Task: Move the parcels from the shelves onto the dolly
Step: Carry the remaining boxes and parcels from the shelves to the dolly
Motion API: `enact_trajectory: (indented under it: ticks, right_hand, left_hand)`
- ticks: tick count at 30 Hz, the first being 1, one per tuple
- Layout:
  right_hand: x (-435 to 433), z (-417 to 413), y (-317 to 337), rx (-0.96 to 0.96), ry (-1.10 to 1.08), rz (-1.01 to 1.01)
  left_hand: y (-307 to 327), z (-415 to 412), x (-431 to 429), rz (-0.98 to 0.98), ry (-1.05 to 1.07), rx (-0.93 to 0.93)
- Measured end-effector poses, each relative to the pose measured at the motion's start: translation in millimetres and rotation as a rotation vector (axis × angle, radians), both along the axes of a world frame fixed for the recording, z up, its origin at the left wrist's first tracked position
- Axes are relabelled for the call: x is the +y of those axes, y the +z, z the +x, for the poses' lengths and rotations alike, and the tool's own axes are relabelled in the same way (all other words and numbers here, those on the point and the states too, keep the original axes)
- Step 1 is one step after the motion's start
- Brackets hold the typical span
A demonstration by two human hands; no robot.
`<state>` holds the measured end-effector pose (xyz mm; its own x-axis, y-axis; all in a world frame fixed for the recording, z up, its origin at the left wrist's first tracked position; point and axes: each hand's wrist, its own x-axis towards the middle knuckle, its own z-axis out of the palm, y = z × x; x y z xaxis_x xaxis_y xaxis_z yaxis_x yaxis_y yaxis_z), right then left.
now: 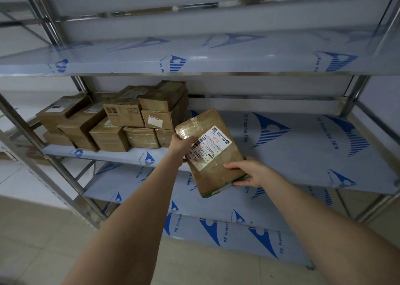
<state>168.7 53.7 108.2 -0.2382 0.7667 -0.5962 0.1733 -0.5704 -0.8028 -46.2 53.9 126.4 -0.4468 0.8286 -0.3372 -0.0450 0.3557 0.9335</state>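
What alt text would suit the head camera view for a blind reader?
Two bare hands hold a flat brown parcel with a white shipping label in front of a metal shelf rack: the left hand grips its top corner, the right hand its lower edge. More brown boxes are stacked at the left of the middle shelf.
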Motion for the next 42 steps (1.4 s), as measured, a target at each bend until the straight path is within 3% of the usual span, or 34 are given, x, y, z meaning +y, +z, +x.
enact_trajectory:
  ticks: [7, 17, 30, 42]
  right_hand:
    - [-27, -8, -9, -0.049, 0.061, 0.123]
    - [-100, -70, -14, -0.022, 0.310, 0.194]
    - [-223, -211, -36, -0.078, 0.509, 0.210]
    - [-388, -390, -79, -0.130, 0.716, 0.123]
  left_hand:
    - [4, -4, -39, 0.089, 0.124, 0.152]
    - [0, -65, -159, -0.012, 0.414, 0.378]
    - [-24, -163, -355, 0.025, 0.767, 0.259]
    - [-52, -296, -561, -0.143, 0.931, 0.206]
